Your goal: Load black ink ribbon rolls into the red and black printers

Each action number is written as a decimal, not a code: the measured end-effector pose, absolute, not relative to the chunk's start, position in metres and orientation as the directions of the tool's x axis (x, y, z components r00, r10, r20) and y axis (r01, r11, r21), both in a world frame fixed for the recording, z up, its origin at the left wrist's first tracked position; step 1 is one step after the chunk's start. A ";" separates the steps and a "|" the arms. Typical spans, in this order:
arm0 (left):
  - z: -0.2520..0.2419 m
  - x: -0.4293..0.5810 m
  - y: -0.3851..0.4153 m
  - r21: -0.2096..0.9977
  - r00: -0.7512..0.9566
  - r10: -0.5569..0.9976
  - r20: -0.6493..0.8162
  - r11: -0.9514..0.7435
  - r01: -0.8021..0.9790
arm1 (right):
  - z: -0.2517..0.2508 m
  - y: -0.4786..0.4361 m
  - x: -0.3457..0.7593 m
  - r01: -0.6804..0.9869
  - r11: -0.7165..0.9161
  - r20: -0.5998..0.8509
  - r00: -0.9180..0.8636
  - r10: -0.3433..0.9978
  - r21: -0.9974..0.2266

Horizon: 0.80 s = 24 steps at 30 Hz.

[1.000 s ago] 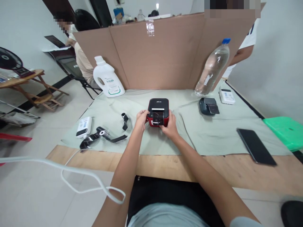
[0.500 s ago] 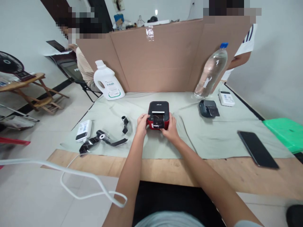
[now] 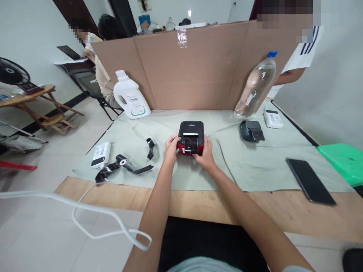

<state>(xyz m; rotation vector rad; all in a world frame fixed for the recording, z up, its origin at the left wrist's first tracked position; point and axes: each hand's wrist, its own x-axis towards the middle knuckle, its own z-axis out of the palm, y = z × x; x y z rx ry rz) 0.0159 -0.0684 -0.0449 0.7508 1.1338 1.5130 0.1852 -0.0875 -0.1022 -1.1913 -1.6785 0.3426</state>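
Note:
A small black and red label printer (image 3: 191, 128) sits on the pale green cloth in the middle of the table. A strip of shiny black label tape (image 3: 191, 145) hangs out of its front slot. My left hand (image 3: 171, 148) grips the printer's left side, fingers closed against it. Around the front right corner, my right hand (image 3: 206, 154) is wrapped, with its thumb at the front below the tape. Left of my hands lie a short curled piece of black tape (image 3: 150, 148) and a small roll with black tape (image 3: 123, 162) trailing from it.
A white jug (image 3: 132, 96) and a clear water bottle (image 3: 255, 88) lean at a cardboard screen (image 3: 190, 71). On the right are a dark grey device (image 3: 251, 131), a white box (image 3: 273, 119) and a phone (image 3: 310, 181). A white power bank (image 3: 101, 155) and a white cable (image 3: 85, 204) are on the left.
The camera view has shifted slightly. Both hands keep the same hold on the printer, which stays in place on the cloth. The person behind the screen at right has shifted a little.

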 end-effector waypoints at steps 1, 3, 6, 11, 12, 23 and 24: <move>-0.045 0.016 -0.068 0.931 -0.250 0.963 -0.101 0.003 -0.366 | -0.102 -0.088 0.185 0.542 0.474 0.560 -0.007 0.829 -0.694; -0.046 0.015 -0.068 0.932 -0.246 0.965 -0.095 -0.001 -0.363 | -0.102 -0.088 0.185 0.544 0.471 0.556 -0.009 0.831 -0.695; -0.047 0.015 -0.068 0.934 -0.242 0.967 -0.074 -0.018 -0.356 | -0.103 -0.087 0.185 0.550 0.465 0.555 -0.002 0.832 -0.694; -0.048 0.015 -0.068 0.931 -0.245 0.967 -0.069 -0.026 -0.364 | -0.103 -0.087 0.185 0.543 0.476 0.571 0.007 0.821 -0.692; -0.048 0.015 -0.068 0.930 -0.247 0.966 -0.073 -0.023 -0.366 | -0.103 -0.087 0.185 0.541 0.476 0.570 0.007 0.821 -0.693; -0.049 0.015 -0.070 0.939 -0.272 0.959 -0.077 -0.022 -0.344 | -0.104 -0.087 0.184 0.536 0.471 0.569 0.021 0.822 -0.701; -0.049 0.015 -0.070 0.939 -0.274 0.959 -0.076 -0.024 -0.343 | -0.104 -0.087 0.184 0.538 0.467 0.566 0.022 0.824 -0.701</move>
